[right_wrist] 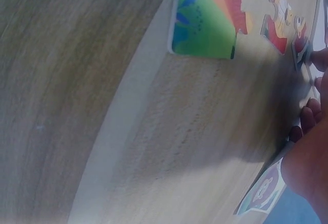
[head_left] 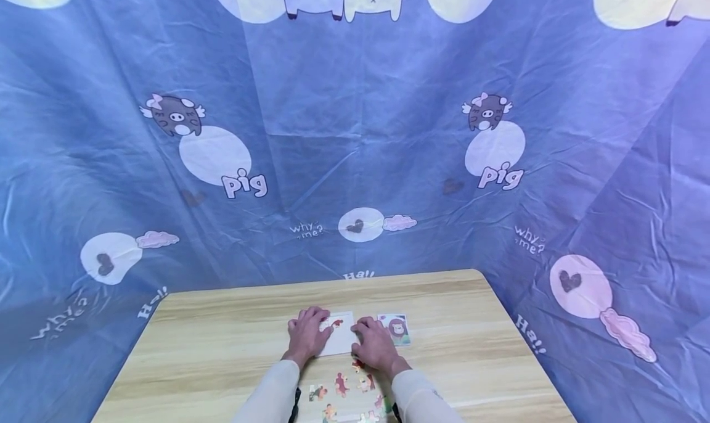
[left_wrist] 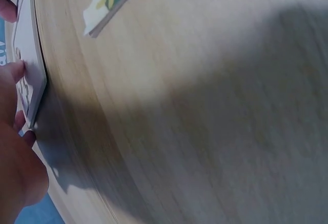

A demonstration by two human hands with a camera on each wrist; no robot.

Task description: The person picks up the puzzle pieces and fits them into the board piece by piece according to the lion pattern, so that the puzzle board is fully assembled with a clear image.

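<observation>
A flat white puzzle board [head_left: 339,344] lies on the table between both hands, with a small red picture patch [head_left: 337,323] near its top. At the board's left side, my left hand [head_left: 305,335] holds the edge, the thumb on its face and the fingers at its rim. My right hand [head_left: 377,346] grips the opposite edge with bent fingers; its fingertips are partly hidden. Close to the right thumb, a red puzzle piece [right_wrist: 301,42] lies on the table. Several loose jigsaw pieces [head_left: 341,384] are spread between the forearms.
Right of the right hand lies a lion picture card [head_left: 400,330], partly covered by that hand. A green corner piece [right_wrist: 207,32] lies under the right forearm. The wooden table [head_left: 222,324] ends at a blue printed cloth [head_left: 310,164] hung around it.
</observation>
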